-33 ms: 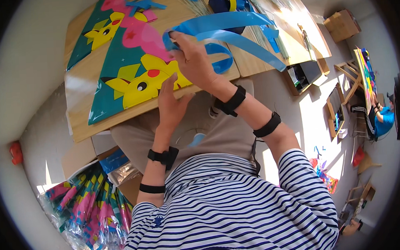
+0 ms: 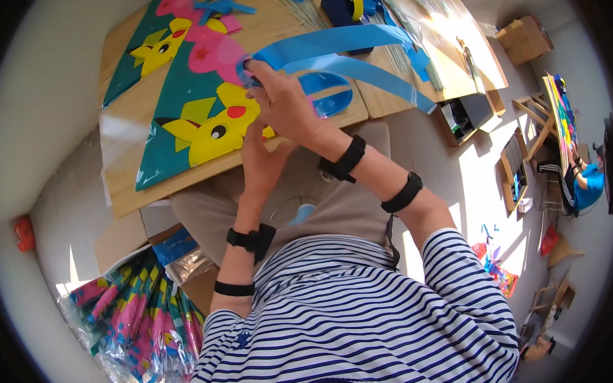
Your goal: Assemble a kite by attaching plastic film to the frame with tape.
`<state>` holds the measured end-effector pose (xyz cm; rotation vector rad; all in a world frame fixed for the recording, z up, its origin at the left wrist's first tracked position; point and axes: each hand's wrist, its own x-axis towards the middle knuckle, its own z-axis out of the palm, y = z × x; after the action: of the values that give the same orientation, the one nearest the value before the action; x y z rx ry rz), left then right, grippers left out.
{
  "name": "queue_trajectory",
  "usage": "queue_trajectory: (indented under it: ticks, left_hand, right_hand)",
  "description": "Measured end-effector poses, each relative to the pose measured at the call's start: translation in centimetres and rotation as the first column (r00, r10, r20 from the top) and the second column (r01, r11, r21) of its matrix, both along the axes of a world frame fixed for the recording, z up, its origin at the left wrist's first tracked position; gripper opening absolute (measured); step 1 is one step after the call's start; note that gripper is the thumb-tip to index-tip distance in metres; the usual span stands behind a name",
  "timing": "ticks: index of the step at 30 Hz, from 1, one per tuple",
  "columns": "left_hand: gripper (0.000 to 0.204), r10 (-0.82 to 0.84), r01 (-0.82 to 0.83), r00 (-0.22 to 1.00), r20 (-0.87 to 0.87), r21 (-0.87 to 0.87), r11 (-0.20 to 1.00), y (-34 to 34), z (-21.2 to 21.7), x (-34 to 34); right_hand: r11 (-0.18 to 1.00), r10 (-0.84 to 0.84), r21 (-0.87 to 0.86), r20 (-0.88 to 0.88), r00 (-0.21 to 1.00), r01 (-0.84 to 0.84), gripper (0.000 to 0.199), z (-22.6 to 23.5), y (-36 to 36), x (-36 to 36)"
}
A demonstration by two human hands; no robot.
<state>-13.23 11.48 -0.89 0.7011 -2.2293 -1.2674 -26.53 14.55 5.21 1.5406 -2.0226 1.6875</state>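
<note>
My right hand [image 2: 285, 103] is closed on a glossy blue ribbon [image 2: 334, 41] over the near part of the table. The ribbon's long strips trail off to the right, and a loop hangs beside my hand. Just below and left, my left hand [image 2: 262, 162] is raised at the table edge, its fingers and thumb apart with nothing seen between them. Under both hands lies a printed kite sail [image 2: 180, 122], green and pink with a yellow cartoon animal. A second, similar kite sail [image 2: 137, 65] lies beyond it.
On the wooden table [image 2: 132, 199] are thin rods [image 2: 295, 10] and a yellow tape roll [image 2: 351, 3] in a dark dispenser. Packed kites [image 2: 134, 308] in clear plastic fill the floor at lower left. A person in blue [image 2: 585, 185] sits at another table, far right.
My right hand has moved left and slightly down with the ribbon, closer to my left hand. The ribbon's strips have shifted along with it. My left hand has hardly moved.
</note>
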Motion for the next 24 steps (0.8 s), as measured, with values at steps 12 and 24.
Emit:
queue_trajectory:
  ticks: [12,24]
  left_hand:
    - [0.035,0.464,-0.144,0.820,-0.337,0.663,0.735,-3.4,-7.4,0.0]
    - [0.023,0.509,-0.239,0.849,-0.142,0.755,0.610,-4.2,-5.6,-0.2]
  right_hand:
    - [0.958,0.166,0.168,0.343,0.925,-0.234,0.043,-1.8,-3.9,7.9]
    - [0.909,0.398,-0.417,0.864,0.309,-0.005,0.032,4.8,-2.0,-7.9]
